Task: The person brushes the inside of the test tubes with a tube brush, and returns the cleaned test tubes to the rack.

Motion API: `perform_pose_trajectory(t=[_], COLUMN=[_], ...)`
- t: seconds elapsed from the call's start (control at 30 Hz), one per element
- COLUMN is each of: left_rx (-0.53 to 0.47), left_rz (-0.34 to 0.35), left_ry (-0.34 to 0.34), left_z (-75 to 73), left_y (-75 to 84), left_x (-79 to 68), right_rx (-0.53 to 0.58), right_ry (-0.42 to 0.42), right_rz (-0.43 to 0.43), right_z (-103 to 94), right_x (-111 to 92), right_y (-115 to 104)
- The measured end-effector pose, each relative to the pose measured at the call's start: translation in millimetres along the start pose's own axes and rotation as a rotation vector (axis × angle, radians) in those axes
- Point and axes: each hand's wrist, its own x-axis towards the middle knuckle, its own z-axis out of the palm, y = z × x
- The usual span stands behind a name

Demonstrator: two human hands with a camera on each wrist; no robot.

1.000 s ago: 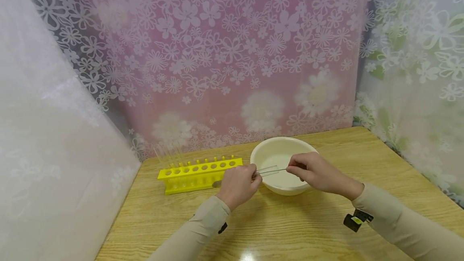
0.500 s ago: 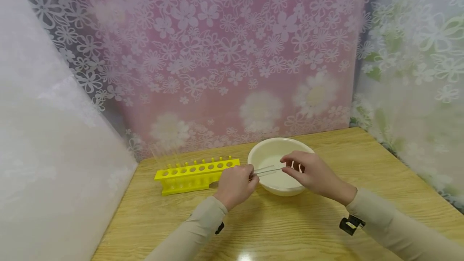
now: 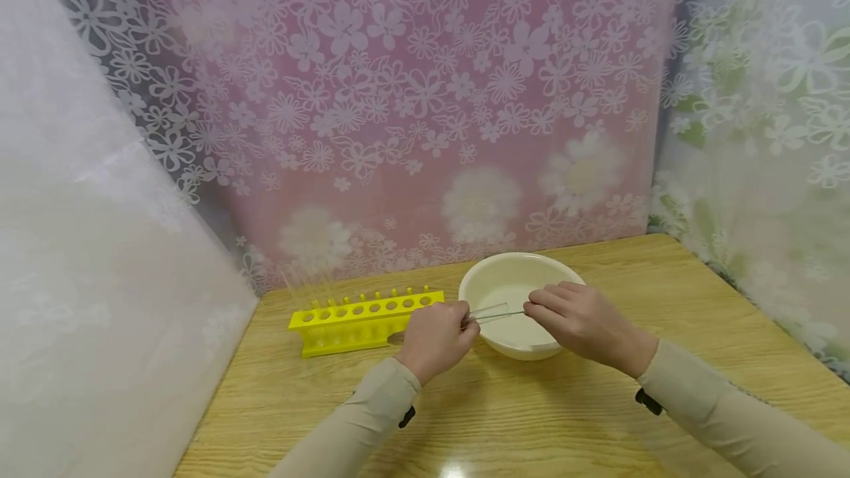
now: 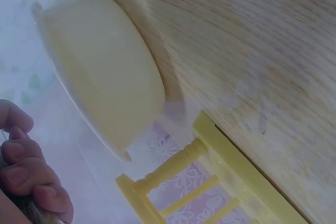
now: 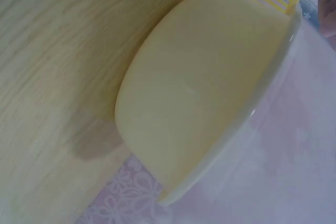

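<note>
In the head view my left hand (image 3: pixel 434 338) grips a clear glass test tube (image 3: pixel 494 309), held slantwise in front of the basin with its end pointing right. A thin wire handle (image 3: pixel 516 313), apparently of a test tube brush, runs out of the tube's right end. My right hand (image 3: pixel 587 323) pinches the far end of this wire, its back turned up and fingers curled. Left of my left fist, a dark brownish tip (image 3: pixel 396 338) sticks out. The left wrist view shows curled fingers (image 4: pixel 29 169) with dark bristle-like stuff beneath; the rest of the tube is hidden in the palm.
A cream basin (image 3: pixel 524 351) stands under and behind my hands on the wooden table (image 3: pixel 531 426). To its left is a yellow test tube rack (image 3: pixel 339 350), with several glass tubes (image 3: pixel 308 282) at its left end. Flowered curtains (image 3: pixel 425 94) surround the table.
Half a second ago the fingers of my right hand were spread at the wire; now they are curled on its end, with the hand turned knuckles up. My left hand keeps its grip.
</note>
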Motion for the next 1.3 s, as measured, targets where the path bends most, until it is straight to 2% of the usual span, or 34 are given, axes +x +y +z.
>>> perform_pose_trajectory(t=[0.2,0.27,0.33,0.53,0.7,0.93,1.1,1.13,1.2,1.3], left_rx=[0.032,0.042,0.052,0.082,0.113,0.171,0.221,0.222,0.206,0.163], left_rz=[0.011,0.015,0.018,0.026,0.036,0.054,0.079,0.08,0.068,0.034], left_ry=[0.003,0.008,0.013,0.006,0.009,0.013,0.042,0.041,0.026,-0.011], left_z=[1.2,1.5,1.8,3.9,3.7,3.8,4.0,3.8,3.5,4.6], left_y=[-0.8,-1.5,-2.3,-3.7,-1.7,0.0,-0.6,-0.5,-0.4,-1.7], left_x=[0.0,-0.1,-0.1,0.3,0.6,0.5,0.3,0.4,0.7,0.8], right_rx=[0.054,0.105,0.204,0.617,0.878,1.112,1.285,1.299,1.286,1.172], right_ry=[-0.023,-0.04,-0.067,-0.165,-0.228,-0.367,-0.408,-0.404,-0.38,-0.312], right_rz=[0.017,0.058,0.131,0.509,0.829,1.213,1.447,1.481,1.494,1.378], right_z=[-2.4,-3.3,-3.9,-5.8,-5.7,-3.1,-3.4,-3.2,-2.0,2.0], right_x=[1.8,3.0,3.1,2.3,4.7,8.6,13.8,14.2,14.0,11.2], right_y=[-0.1,-0.6,-1.1,-3.9,-2.9,0.0,0.7,0.4,-1.1,-5.8])
